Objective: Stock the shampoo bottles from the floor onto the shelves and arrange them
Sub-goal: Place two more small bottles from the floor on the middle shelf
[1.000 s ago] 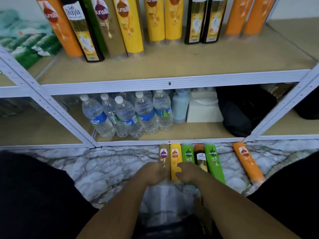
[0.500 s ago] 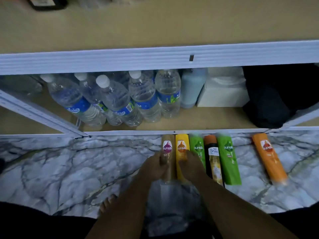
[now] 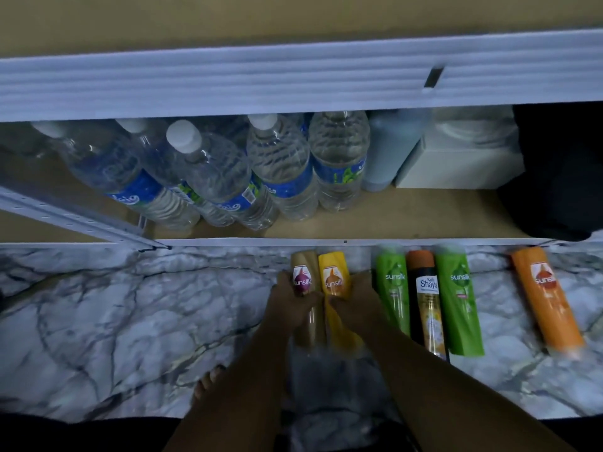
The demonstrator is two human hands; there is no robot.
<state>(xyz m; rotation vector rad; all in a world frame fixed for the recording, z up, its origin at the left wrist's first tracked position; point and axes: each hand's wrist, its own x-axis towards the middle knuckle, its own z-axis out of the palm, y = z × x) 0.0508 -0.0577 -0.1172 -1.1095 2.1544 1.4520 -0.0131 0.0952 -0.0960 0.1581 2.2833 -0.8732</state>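
Dim, underexposed, softly blurred, with wide-angle edge bending.

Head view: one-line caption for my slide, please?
Left hand grips tan shampoo bottle, right hand grips yellow shampoo bottle on marble-patterned floor below water-bottle shelf.

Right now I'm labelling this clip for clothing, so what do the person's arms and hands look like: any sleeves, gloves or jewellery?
Both forearms are bare, with no sleeve showing on either. The left hand and right hand wear no gloves, and no watch, bracelet or ring shows. The dim, blurred picture hides finer marks.
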